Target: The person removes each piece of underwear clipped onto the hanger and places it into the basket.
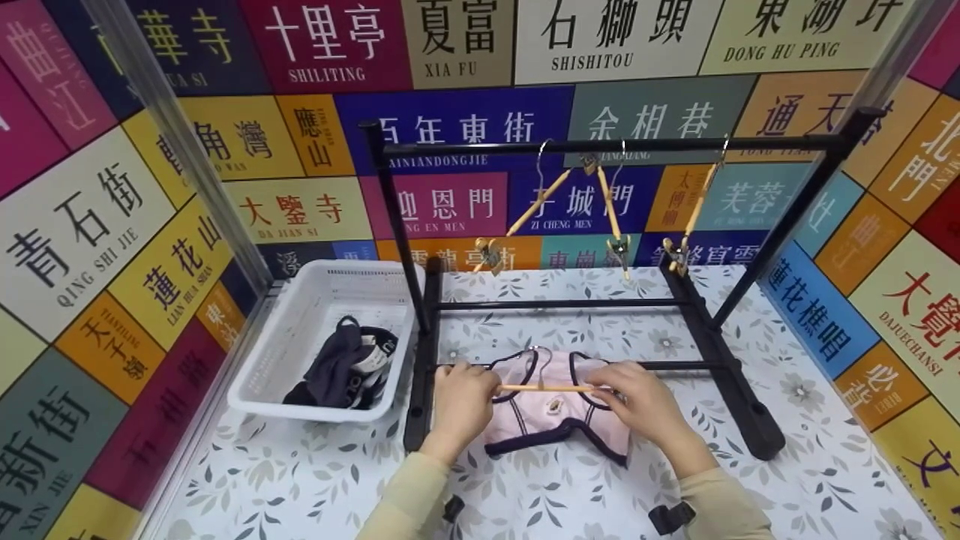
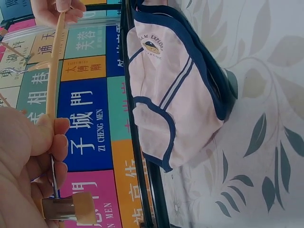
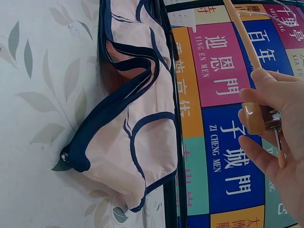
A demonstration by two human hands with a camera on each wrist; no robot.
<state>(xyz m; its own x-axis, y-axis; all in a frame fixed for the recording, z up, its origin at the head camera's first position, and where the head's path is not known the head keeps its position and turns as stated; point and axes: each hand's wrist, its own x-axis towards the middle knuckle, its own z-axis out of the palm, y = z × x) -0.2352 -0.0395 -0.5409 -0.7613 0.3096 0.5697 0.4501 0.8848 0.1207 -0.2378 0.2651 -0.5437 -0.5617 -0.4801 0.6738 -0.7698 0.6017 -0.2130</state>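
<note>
Both hands hold a wooden clip hanger [image 1: 551,388] level over a pair of pink underpants [image 1: 531,421] with navy trim. My left hand [image 1: 463,403] grips one end of its bar, the fingers curled around the wood in the left wrist view, with a metal clip [image 2: 69,209] beside them. My right hand [image 1: 643,399] pinches the other end between thumb and fingers; another clip [image 3: 254,118] shows among these fingers in the right wrist view. The underpants [image 2: 156,90] lie spread on the table, a small printed badge on the front, apart from both hands.
A black rack [image 1: 562,304] stands behind the hands, several wooden clip hangers [image 1: 611,202] hanging from its top bar. To the left, a white plastic basket [image 1: 259,375] contains dark clothes [image 1: 337,367]. Colourful sign panels [image 1: 450,202] wall in the leaf-patterned table [image 1: 300,480].
</note>
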